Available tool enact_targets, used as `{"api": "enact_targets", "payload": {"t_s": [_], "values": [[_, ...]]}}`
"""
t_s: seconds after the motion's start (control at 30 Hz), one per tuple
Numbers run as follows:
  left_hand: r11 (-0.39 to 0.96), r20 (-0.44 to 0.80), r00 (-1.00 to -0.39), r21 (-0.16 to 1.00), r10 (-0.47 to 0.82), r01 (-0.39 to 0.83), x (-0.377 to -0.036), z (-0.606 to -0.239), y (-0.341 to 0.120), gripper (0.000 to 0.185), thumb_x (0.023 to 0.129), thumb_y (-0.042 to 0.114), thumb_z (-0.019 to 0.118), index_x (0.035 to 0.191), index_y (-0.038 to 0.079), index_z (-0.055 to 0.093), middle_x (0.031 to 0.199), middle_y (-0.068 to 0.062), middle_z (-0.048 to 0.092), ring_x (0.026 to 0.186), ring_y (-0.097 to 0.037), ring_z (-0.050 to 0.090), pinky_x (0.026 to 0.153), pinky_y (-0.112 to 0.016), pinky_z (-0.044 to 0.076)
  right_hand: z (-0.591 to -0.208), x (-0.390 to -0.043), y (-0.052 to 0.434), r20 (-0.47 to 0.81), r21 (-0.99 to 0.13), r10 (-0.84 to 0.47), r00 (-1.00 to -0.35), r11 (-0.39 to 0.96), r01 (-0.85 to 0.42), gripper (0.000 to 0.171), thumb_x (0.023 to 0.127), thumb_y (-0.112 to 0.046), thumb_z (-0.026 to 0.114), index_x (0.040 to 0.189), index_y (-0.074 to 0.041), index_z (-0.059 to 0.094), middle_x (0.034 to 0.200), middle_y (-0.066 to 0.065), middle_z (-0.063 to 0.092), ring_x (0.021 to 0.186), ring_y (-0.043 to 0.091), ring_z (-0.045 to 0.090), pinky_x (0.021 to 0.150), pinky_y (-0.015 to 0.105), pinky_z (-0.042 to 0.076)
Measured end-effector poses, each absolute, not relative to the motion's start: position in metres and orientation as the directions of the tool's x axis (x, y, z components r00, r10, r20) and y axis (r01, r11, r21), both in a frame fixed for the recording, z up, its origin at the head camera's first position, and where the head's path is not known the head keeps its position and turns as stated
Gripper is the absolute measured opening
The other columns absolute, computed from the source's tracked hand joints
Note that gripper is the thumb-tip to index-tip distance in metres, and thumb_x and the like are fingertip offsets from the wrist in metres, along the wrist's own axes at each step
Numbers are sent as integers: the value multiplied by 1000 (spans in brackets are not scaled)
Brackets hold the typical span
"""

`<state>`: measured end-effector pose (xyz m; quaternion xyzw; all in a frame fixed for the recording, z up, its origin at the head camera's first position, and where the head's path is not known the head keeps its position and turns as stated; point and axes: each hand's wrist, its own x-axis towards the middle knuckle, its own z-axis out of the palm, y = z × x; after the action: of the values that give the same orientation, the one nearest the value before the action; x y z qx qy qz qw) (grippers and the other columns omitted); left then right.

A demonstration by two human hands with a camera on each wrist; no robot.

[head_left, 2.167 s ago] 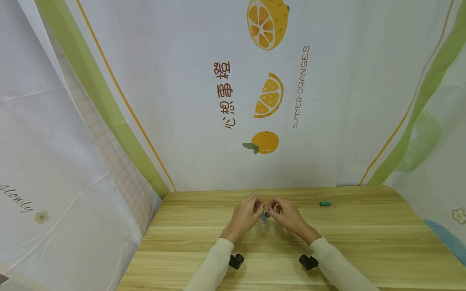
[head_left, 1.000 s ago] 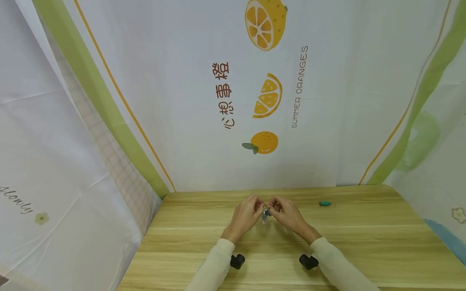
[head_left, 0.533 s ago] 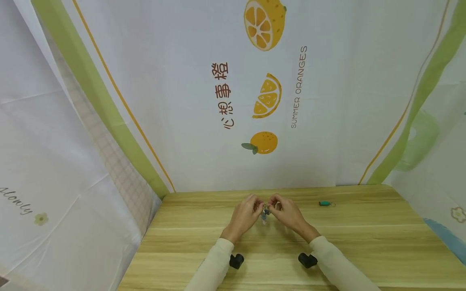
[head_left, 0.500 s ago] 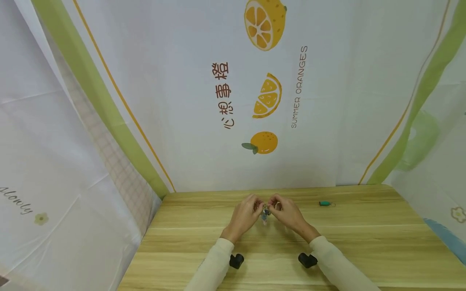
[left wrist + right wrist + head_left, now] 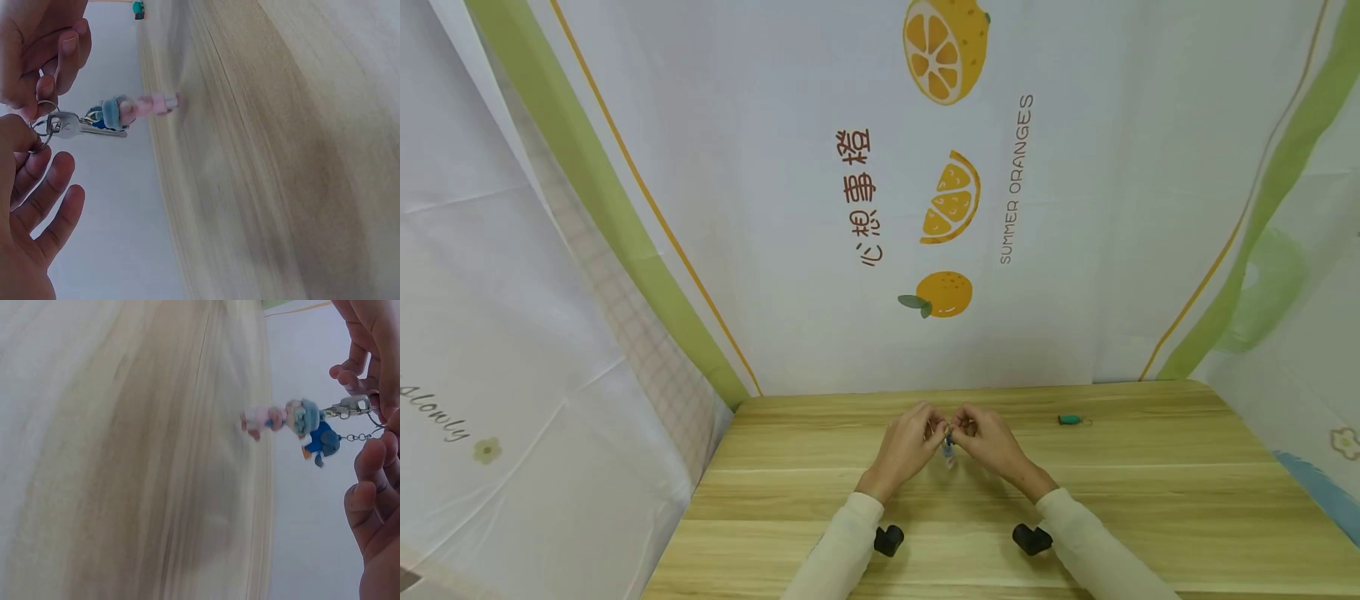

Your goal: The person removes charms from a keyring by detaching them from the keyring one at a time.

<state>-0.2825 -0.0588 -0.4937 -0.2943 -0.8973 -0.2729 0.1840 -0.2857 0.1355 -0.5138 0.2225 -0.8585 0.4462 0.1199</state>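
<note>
My left hand [image 5: 904, 446] and right hand [image 5: 992, 443] meet above the table, fingertips almost touching. In the left wrist view, my left thumb and fingers pinch a metal key ring [image 5: 44, 142]. A silver key [image 5: 69, 125] hangs from it. My right fingers [image 5: 67, 56] pinch a thin ring just beside it. A small pink figurine with a blue hat [image 5: 304, 419] dangles below the hands. Beside it in the right wrist view, a blue elephant-like charm [image 5: 324, 440] hangs on a short chain [image 5: 359, 437]. Fingertips partly hide where the rings meet.
A small green charm with a ring [image 5: 1070, 420] lies on the wooden table [image 5: 820, 492] toward the right rear. Black fittings [image 5: 889, 540] show by both wrists. A white curtain printed with oranges [image 5: 805, 317] stands behind the table's back edge.
Both hands stay in nearly the same place, with small finger movements. The hanging charms have swung and turned slightly between the frames. The green charm has not moved.
</note>
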Motion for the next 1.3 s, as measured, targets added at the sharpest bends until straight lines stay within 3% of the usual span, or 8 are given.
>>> {"api": "enact_targets", "payload": {"t_s": [0.33,0.6,0.87,1.3], "values": [[683,514,-750,368,416,631,-281,-494,-61,9,107,18,66,103,12,71,92,1,69,73,-5,61,62,-13,47,-516,-284,136,431,-733,-283,-857,444,-516,4,101,-9,67,97,-7,68,86,-4,64,70,5,53,63,24,47],[680,515,-754,381,407,627,-281,-494,-63,7,107,17,67,104,13,71,91,2,68,74,-5,61,64,-14,48,-515,-283,137,385,-721,-255,-887,517,-462,6,102,-10,68,98,-15,68,90,-3,67,70,4,54,65,25,47],[659,523,-744,391,415,642,-281,-494,-63,11,107,19,66,104,11,71,93,2,68,74,-4,60,64,-14,49,-511,-283,137,329,-736,-249,-911,536,-412,6,104,-18,69,103,-13,71,91,-2,69,69,8,57,61,25,48],[654,514,-739,383,436,652,-280,-495,-61,9,107,17,66,104,11,72,93,1,70,73,-3,59,63,-12,47,-512,-286,134,328,-730,-281,-902,531,-431,7,101,-13,70,95,-15,67,85,-5,66,70,6,54,64,24,46]]}}
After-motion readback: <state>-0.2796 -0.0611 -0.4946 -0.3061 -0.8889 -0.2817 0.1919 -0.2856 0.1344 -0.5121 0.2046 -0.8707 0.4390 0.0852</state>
